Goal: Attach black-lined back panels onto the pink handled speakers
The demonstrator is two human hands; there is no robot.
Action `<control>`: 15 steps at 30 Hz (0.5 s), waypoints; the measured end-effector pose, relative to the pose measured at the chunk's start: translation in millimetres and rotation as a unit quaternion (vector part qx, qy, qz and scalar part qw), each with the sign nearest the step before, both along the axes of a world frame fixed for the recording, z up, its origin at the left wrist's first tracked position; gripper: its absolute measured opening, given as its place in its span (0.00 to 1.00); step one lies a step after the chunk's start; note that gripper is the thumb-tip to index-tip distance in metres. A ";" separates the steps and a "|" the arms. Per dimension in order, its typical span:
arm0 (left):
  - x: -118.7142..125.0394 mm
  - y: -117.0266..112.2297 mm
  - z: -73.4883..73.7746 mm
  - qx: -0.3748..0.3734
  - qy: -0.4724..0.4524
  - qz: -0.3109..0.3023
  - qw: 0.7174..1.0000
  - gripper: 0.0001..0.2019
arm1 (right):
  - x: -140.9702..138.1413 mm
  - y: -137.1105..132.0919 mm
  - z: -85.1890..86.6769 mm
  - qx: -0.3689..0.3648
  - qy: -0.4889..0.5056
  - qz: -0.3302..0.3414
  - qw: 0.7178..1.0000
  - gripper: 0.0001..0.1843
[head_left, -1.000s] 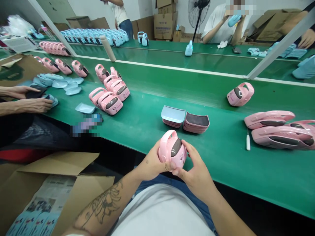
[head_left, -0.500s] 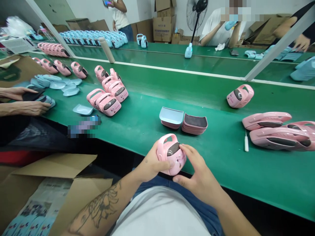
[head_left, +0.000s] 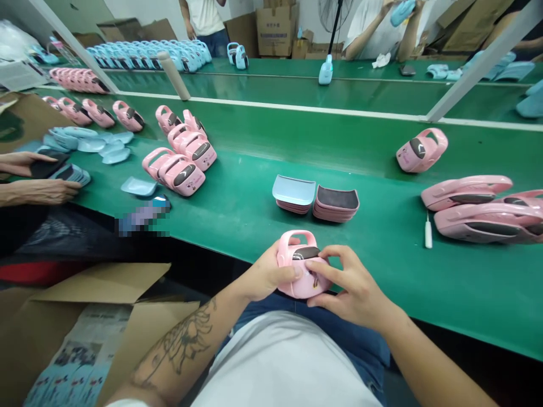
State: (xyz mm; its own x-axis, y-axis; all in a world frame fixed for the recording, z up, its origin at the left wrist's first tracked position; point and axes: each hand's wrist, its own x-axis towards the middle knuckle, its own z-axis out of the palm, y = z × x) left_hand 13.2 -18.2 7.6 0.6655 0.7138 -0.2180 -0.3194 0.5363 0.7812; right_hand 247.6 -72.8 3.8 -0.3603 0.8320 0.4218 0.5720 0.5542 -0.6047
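Observation:
In front of my body I hold a pink plastic housing point(head_left: 307, 280) with a loop handle, a dark glossy window and a small printed figure on its face. My left hand point(head_left: 271, 274) is wrapped round its left side, thumb on the front. Against the front and right side rest the fingers of my right hand point(head_left: 345, 282), its thumb low near the bottom edge. Just beyond lie a stack of curved panels topped by a light blue one point(head_left: 294, 189) and a stack of pink-edged panels with a dark top point(head_left: 337, 199).
Several pink housings point(head_left: 186, 175) stand to the left; more pink parts point(head_left: 487, 220) lie at right beside a white-handled screwdriver point(head_left: 428, 234). A co-worker's hands point(head_left: 46, 189) hold parts at far left. An open carton point(head_left: 156, 333) sits below left. A metal post point(head_left: 479, 68) rises at right.
The housing has turned a little, its front now more toward me. My right index finger has moved onto its front face. The view has shifted slightly downward.

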 end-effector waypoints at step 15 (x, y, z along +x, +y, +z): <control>13.4 3.9 2.1 0.015 -0.005 0.006 1.000 0.34 | -3.2 10.6 4.8 -0.055 0.054 0.030 0.997 0.36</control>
